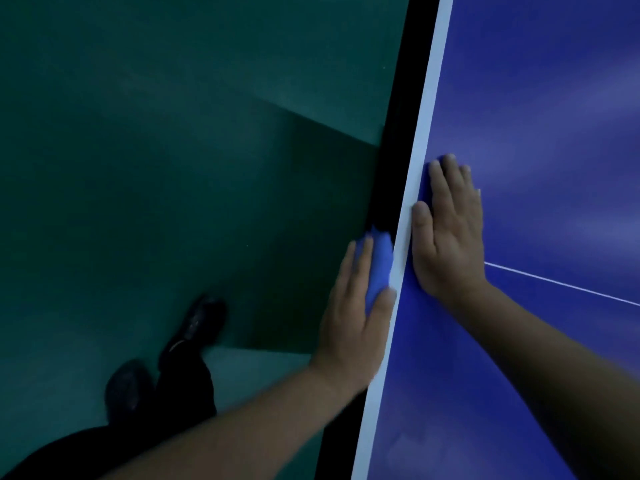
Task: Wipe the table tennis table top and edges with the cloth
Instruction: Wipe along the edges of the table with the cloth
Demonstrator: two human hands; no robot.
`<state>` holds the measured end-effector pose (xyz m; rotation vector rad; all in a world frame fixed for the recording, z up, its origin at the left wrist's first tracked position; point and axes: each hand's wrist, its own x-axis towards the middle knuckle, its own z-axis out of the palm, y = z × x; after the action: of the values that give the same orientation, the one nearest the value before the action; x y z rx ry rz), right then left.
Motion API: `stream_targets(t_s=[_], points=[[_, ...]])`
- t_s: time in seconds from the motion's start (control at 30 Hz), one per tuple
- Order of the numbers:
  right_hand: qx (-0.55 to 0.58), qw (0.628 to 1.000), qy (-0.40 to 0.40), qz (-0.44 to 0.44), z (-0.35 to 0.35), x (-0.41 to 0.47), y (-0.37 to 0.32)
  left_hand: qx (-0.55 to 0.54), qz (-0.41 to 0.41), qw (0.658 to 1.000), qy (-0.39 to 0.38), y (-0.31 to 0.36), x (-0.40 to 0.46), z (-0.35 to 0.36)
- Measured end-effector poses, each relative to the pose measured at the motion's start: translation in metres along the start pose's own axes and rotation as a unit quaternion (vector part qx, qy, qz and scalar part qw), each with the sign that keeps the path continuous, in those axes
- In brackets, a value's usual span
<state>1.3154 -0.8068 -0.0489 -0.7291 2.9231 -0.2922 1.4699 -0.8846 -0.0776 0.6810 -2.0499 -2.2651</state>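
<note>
While the green floor (156,150) fills the whole left of the frame, the blue table top (554,98) takes the right side, its white border stripe (427,109) running from the top centre down to the bottom centre, with a thin white centre line (561,284) crossing at the right. The dark side edge (391,133) of the table sits just left of that stripe. At lower left, dark trousers and two black shoes (195,323) stand on the floor. The right hand (446,233) lies flat on the table top at centre right, fingers straight and close together, thumb touching the white stripe. The left hand (353,317), lower centre, holds the blue cloth (377,268) bunched against the table's side edge, fingers laid along it, thumb up on the stripe.
</note>
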Motion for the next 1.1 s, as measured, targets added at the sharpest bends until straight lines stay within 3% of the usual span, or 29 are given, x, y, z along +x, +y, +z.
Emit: stream_targets(t_s=[0.13, 0.37, 0.43, 0.67, 0.97, 1.1], points=[[0.001, 1.000, 0.008, -0.001, 0.001, 0.002, -0.002, 0.003, -0.030, 1.000, -0.007, 0.003, -0.006, 0.001], [-0.001, 1.000, 0.020, -0.007, 0.001, 0.002, -0.002, -0.005, -0.015, 1.000, 0.026, 0.048, 0.157, -0.004], [-0.001, 1.000, 0.018, -0.006, 0.000, 0.001, -0.002, -0.012, -0.005, 0.999, 0.031, 0.048, 0.154, -0.003], [0.003, 1.000, 0.019, -0.007, -0.002, 0.000, -0.002, -0.002, -0.007, 1.000, 0.017, 0.012, 0.013, 0.003], [0.003, 1.000, 0.024, -0.005, -0.002, 0.000, -0.004, -0.034, -0.021, 0.998, 0.054, 0.061, 0.195, -0.003], [0.010, 1.000, 0.027, -0.004, -0.002, 0.000, -0.004, -0.046, -0.008, 0.998, 0.044, 0.039, 0.122, 0.002]])
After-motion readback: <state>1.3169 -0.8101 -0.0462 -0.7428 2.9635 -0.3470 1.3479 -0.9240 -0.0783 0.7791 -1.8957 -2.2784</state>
